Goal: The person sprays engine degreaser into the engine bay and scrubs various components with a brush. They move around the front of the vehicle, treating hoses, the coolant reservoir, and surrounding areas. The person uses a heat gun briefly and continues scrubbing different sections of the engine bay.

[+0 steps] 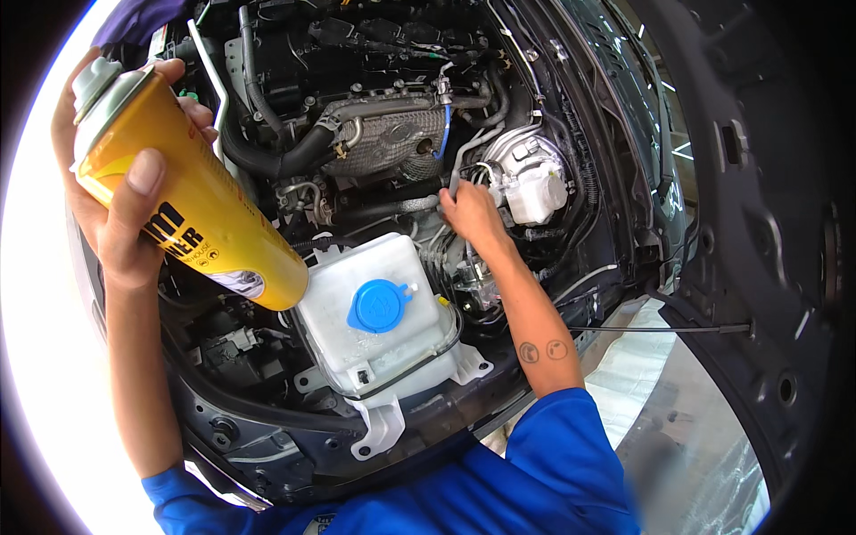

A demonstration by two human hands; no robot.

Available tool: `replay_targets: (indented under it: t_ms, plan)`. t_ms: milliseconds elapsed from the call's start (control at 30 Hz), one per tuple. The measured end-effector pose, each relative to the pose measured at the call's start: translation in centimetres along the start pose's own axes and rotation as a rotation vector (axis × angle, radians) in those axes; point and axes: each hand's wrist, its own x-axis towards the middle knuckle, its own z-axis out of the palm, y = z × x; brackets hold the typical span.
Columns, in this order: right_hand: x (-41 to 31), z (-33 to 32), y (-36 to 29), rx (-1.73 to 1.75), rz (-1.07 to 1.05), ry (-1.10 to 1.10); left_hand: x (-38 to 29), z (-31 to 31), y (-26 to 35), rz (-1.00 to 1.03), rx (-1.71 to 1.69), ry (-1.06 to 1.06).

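Observation:
My left hand point(127, 221) grips a yellow foam cleaner aerosol can point(214, 207), tilted with its white cap end at the upper left. My right hand point(471, 207) reaches into the engine bay beside the brake fluid reservoir point(537, 194), its fingers curled at a thin grey thing by the metal pipes; what it holds is partly hidden. Between my arms sits a white plastic washer fluid reservoir point(394, 261) with a blue cap point(378, 305), close to the can's base. Beyond it lies the engine's embossed metal heat shield point(401, 137).
Black coolant hoses point(294, 157) cross the engine bay. Below my right forearm runs a thin prop rod point(662, 328) to the raised hood point(756, 200) at right. The dark front fender edge point(314, 461) lies close to my body. The windshield point(622, 73) is at upper right.

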Motion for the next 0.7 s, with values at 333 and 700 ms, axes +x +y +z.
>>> replay_targets:
  t_ms: [333, 700]
  plan:
    - [0.5, 0.8, 0.8, 0.017, 0.186, -0.208, -1.6, -2.1, -0.7, 0.000, -0.021, -0.002]
    - [0.4, 1.4, 1.9, 0.100, 0.051, 0.003, -2.7, -1.5, -0.5, 0.083, 0.078, 0.022]
